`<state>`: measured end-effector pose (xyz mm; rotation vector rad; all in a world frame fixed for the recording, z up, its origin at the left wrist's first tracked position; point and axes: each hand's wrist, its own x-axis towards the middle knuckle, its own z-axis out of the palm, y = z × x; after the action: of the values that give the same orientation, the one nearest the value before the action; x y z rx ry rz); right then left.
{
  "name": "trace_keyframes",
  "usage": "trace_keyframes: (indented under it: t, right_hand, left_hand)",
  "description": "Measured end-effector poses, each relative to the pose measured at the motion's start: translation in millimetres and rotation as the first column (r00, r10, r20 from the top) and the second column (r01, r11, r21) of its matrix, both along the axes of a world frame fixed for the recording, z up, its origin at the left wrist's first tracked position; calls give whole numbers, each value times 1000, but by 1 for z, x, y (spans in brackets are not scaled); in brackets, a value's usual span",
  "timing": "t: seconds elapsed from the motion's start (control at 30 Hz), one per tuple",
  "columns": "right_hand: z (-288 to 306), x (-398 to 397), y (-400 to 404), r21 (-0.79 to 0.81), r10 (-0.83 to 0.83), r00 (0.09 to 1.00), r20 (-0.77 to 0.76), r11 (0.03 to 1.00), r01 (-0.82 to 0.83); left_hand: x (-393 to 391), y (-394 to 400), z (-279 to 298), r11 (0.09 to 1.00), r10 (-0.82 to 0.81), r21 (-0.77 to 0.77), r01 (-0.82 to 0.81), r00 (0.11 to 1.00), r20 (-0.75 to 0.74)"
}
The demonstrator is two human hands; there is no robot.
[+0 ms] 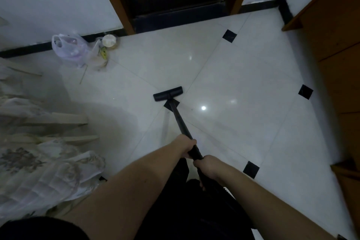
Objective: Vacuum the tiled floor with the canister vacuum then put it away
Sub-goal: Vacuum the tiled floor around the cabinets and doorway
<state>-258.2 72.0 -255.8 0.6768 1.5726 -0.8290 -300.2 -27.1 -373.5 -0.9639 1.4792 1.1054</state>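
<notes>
Tiled floor, wand pointing doorward

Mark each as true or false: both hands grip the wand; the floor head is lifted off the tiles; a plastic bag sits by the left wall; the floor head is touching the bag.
1. Both the left hand and right hand grip the vacuum wand. True.
2. The floor head is lifted off the tiled floor. False: it rests on the tiles.
3. A plastic bag sits by the left wall's skirting. True.
4. The floor head touches the bag. False: bare tile lies between them.
</notes>
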Motion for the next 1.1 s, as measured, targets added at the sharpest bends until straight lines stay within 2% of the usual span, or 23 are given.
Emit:
trace_keyframes:
  t: [0.2,0.4,0.57,0.8,1.0,1.1]
  right_hand:
    - [6,48,20,-12,56,998,-9,998,-57]
    - [17,89,60,67,102,994,-33,993,-100]
    - [28,115,100,87,111,990,-89,991,-103]
    - [39,140,138,57,27,999,-42,998,-25]
    - [39,154,147,39,-26,1000,0,999,26]
    - [34,149,135,58,-31,999,-9,998,31]
  left_hand:
    - [52,19,6,1000,-21,3,22,999,-35]
    - [98,60,14,997,60,57,-60,998,5]
    - [120,101,31,997,7,83,-3,999,-54]
    - [138,142,49,993,-106,41,107,994,-29]
    - [154,151,53,990,-135,33,136,990,-28]
    - [144,140,46,979,-203,-6,203,977,-58]
